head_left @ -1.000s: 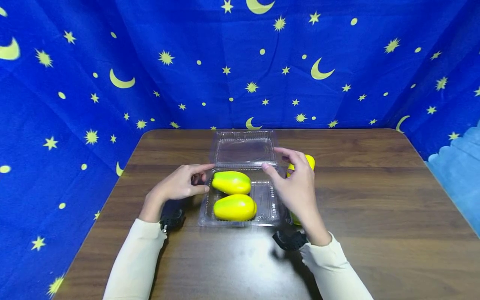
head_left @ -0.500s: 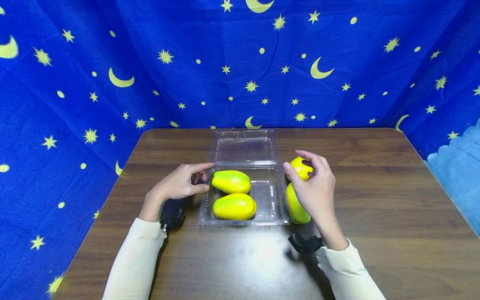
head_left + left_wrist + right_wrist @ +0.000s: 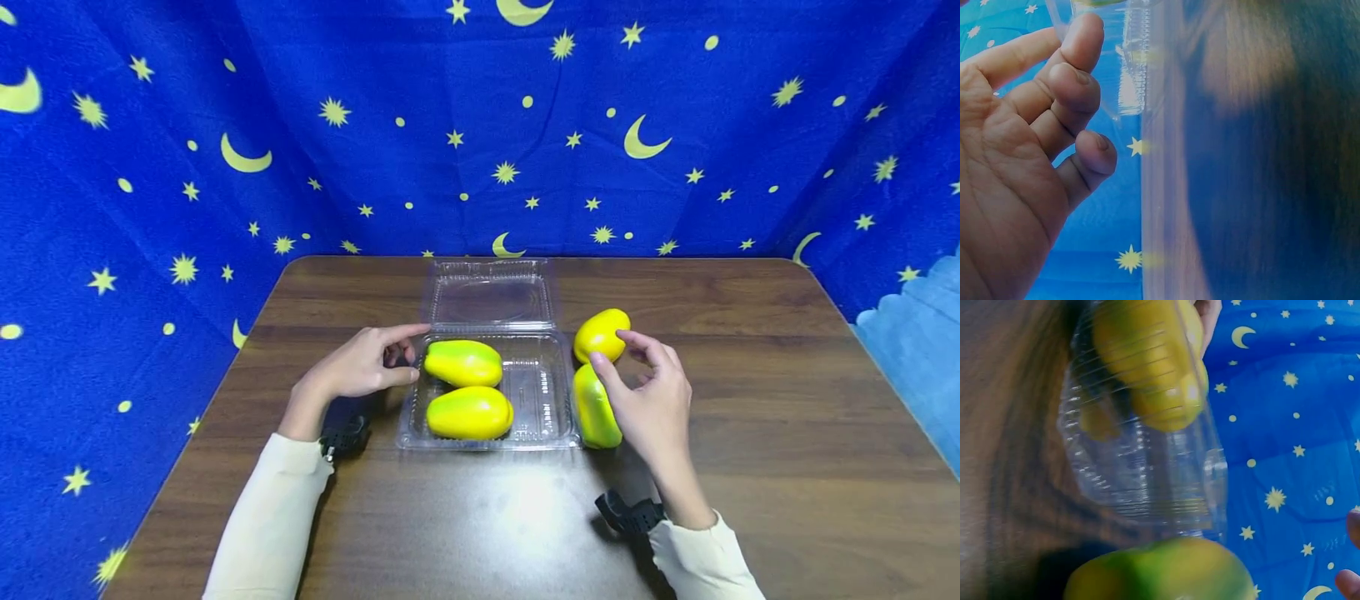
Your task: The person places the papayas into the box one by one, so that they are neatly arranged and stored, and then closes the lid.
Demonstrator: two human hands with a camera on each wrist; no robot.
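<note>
A clear plastic clamshell box (image 3: 564, 400) lies on the table with its lid (image 3: 491, 298) folded back. In its left side rest two yellow-green oblong fruits, which look like papayas: a far papaya (image 3: 463, 363) and a near papaya (image 3: 470, 413). My left hand (image 3: 360, 362) touches the box's left rim with index finger and thumb, the other fingers loosely bent. Two more sit just right of the box, an upper papaya (image 3: 602, 335) and a lower papaya (image 3: 597, 408). My right hand (image 3: 654, 398) hovers by them, thumb and fingers apart, partly covering the lower one.
The brown wooden table (image 3: 750, 400) extends on both sides. A blue curtain (image 3: 405, 150) with yellow moons and stars stands behind it. Each wrist carries a black camera mount, such as the right wrist mount (image 3: 630, 512).
My right hand has moved from over the box's right side to the right and toward me, uncovering the two papayas beside the box. The left hand has stayed in place.
</note>
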